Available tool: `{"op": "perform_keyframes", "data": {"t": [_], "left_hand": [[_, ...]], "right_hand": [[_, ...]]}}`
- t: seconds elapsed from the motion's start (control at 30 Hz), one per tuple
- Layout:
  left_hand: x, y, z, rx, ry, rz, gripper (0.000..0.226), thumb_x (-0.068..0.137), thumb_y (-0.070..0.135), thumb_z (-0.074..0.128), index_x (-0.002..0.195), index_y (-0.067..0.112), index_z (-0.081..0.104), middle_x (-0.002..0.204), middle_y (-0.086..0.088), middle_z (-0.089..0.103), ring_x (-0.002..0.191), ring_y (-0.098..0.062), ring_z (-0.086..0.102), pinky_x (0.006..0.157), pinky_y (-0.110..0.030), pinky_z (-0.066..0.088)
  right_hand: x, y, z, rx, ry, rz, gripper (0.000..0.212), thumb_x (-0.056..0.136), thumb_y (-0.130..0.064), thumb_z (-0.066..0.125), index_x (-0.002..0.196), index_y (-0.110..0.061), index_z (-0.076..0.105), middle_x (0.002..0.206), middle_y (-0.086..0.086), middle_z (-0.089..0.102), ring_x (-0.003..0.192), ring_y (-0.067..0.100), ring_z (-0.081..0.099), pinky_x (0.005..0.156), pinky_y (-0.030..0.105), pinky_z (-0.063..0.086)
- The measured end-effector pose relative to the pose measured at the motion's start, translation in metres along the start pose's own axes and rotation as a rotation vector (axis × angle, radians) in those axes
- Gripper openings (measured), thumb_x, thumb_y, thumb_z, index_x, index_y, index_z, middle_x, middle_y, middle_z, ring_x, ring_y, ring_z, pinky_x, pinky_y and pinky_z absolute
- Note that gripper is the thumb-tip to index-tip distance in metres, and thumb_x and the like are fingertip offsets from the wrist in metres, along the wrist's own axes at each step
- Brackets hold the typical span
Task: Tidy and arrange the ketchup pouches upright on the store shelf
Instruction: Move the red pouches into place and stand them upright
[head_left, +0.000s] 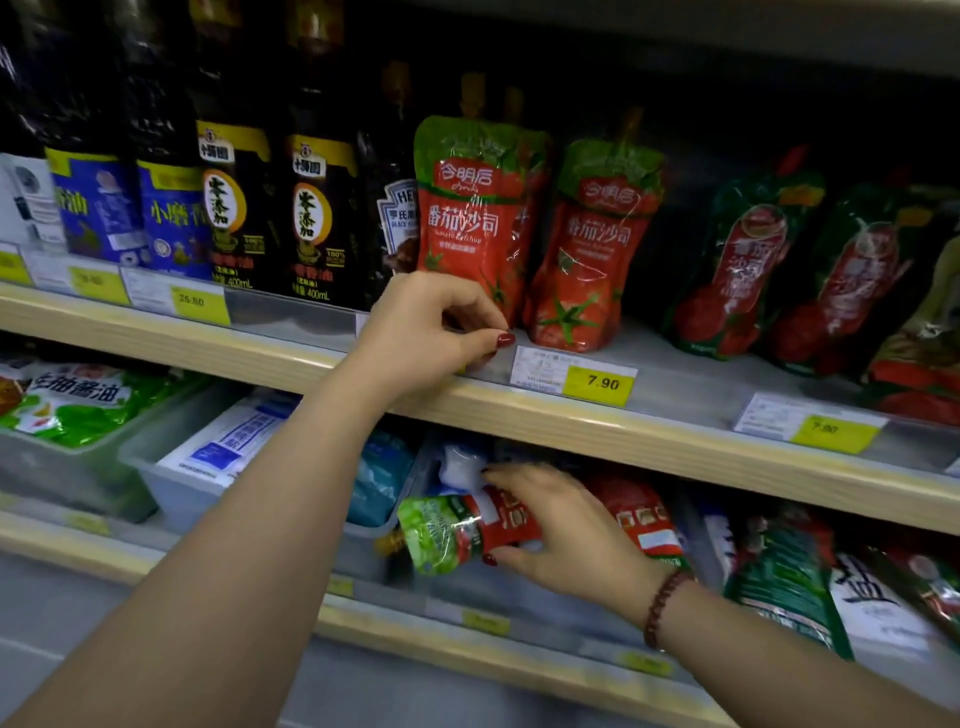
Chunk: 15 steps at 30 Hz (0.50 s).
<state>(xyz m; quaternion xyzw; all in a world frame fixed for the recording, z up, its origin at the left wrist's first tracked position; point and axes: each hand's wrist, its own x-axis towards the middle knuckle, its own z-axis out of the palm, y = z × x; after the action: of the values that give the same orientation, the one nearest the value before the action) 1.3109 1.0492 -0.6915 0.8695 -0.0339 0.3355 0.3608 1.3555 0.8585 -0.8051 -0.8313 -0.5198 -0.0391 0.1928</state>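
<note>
Two red ketchup pouches with green tops stand upright on the upper shelf (675, 441): one pouch (475, 208) at the left, a second pouch (592, 244) beside it. My left hand (431, 332) is at the foot of the left pouch, fingers curled, fingertips at its lower edge. On the lower shelf my right hand (566, 530) grips a third ketchup pouch (457, 535) that lies sideways, spout pointing left. Another red pouch (644, 514) lies behind that hand.
Dark green-and-red sauce pouches (748, 265) lean at the right of the upper shelf. Dark bottles (311, 218) stand to the left. Clear bins (171, 478) with white and green packets fill the lower shelf. Price tags (597, 382) line the shelf edge.
</note>
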Motion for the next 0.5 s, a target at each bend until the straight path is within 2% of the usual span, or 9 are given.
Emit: {"op": "perform_keyframes", "data": {"t": [0.07,0.17,0.33,0.43,0.5], "left_hand": [[0.000,-0.001,0.001,-0.017,0.014,-0.005,0.012,0.072,0.015,0.076,0.070,0.026,0.070,0.067,0.012,0.069,0.063,-0.002,0.066,0.068,-0.025,0.056],[-0.001,-0.002,0.003,-0.021,0.026,-0.004,0.007,0.072,0.016,0.077,0.072,0.022,0.072,0.067,0.011,0.069,0.064,-0.004,0.067,0.069,-0.029,0.057],[-0.002,-0.002,0.004,-0.023,0.036,0.000,0.006,0.072,0.016,0.077,0.073,0.020,0.072,0.067,0.011,0.070,0.063,-0.003,0.067,0.069,-0.028,0.057],[-0.002,-0.001,0.003,-0.020,0.038,0.007,0.006,0.072,0.015,0.077,0.073,0.019,0.072,0.068,0.012,0.069,0.064,-0.002,0.066,0.067,-0.022,0.054],[-0.002,0.000,0.002,-0.031,0.047,-0.002,0.006,0.072,0.014,0.077,0.073,0.018,0.072,0.068,0.011,0.069,0.064,-0.003,0.066,0.066,-0.019,0.052]], "right_hand": [[0.004,0.006,0.009,-0.033,-0.032,0.039,0.076,0.068,-0.043,0.072,0.134,-0.022,0.043,0.139,-0.003,0.047,0.128,0.016,0.041,0.107,0.036,0.032],[0.007,0.007,0.023,-0.080,-0.054,0.075,0.087,0.062,-0.051,0.074,0.136,-0.022,0.041,0.139,-0.003,0.046,0.127,0.017,0.040,0.106,0.029,0.027],[0.008,0.001,0.037,-0.153,0.090,0.050,0.066,0.064,-0.041,0.071,0.123,-0.017,0.056,0.118,0.003,0.062,0.112,0.026,0.053,0.103,0.033,0.029],[0.004,0.000,0.040,-0.073,0.115,0.058,0.058,0.064,-0.032,0.071,0.119,-0.018,0.059,0.115,0.000,0.062,0.112,0.023,0.052,0.107,0.029,0.020],[0.000,0.001,0.038,0.012,0.131,0.046,0.053,0.064,-0.023,0.069,0.116,-0.018,0.061,0.114,-0.002,0.063,0.112,0.021,0.053,0.110,0.031,0.021]]}}
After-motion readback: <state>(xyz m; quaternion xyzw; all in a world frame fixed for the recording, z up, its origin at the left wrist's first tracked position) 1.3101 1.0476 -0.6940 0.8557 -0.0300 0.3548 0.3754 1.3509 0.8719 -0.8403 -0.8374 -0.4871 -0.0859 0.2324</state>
